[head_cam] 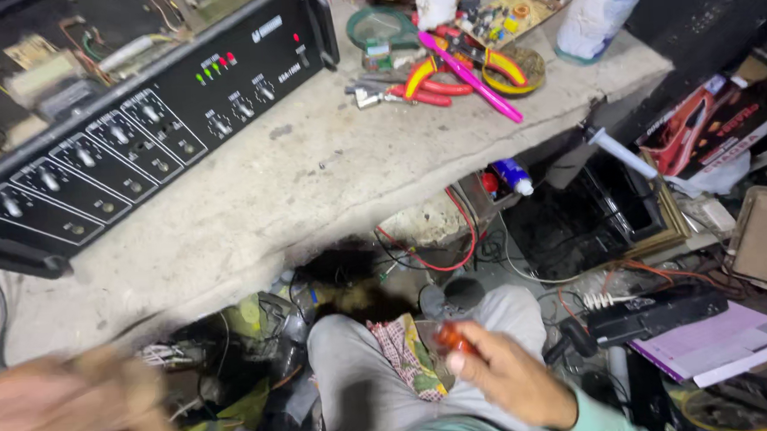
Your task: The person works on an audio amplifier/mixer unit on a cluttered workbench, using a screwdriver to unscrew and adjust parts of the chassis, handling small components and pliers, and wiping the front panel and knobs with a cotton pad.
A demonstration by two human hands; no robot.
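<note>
My right hand (506,377) rests over my knee at the lower middle, fingers closed around a small red-orange tool handle (454,337). Very near the camera at the bottom left corner is my left hand (66,414), heavily blurred; its fingers and what it holds cannot be made out. A black amplifier (134,124) with rows of knobs and lit green and red lamps lies open-topped on the grey workbench (294,185), above and left of both hands.
Red-handled pliers (429,80), a pink tool (472,78), a round solder tin (378,23) and a circuit board (513,12) lie at the bench's far end. Below the bench are tangled wires (437,239), a black power strip (655,310), a purple-edged booklet (714,342) and boxes.
</note>
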